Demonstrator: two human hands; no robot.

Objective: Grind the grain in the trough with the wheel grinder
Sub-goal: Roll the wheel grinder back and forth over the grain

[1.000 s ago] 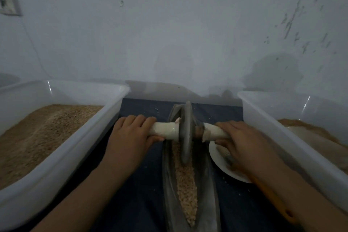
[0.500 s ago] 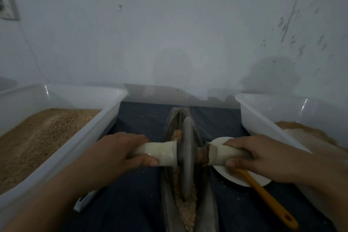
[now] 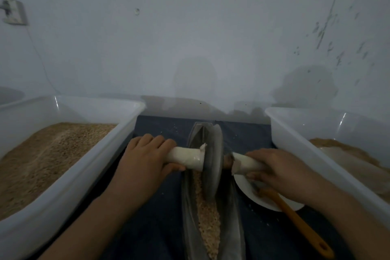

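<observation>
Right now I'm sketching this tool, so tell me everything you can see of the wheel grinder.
The wheel grinder is a thin grey disc, metal by its look, on a cross axle with a white-wrapped handle on each side. It stands on edge, leaning slightly, in the far half of the trough, its lower rim in the grain. The left hand grips one handle and the right hand the other.

Matt grey metal trough (image 3: 232,217), glossy white plastic tubs (image 3: 101,154), dark cloth mat (image 3: 160,207)
</observation>
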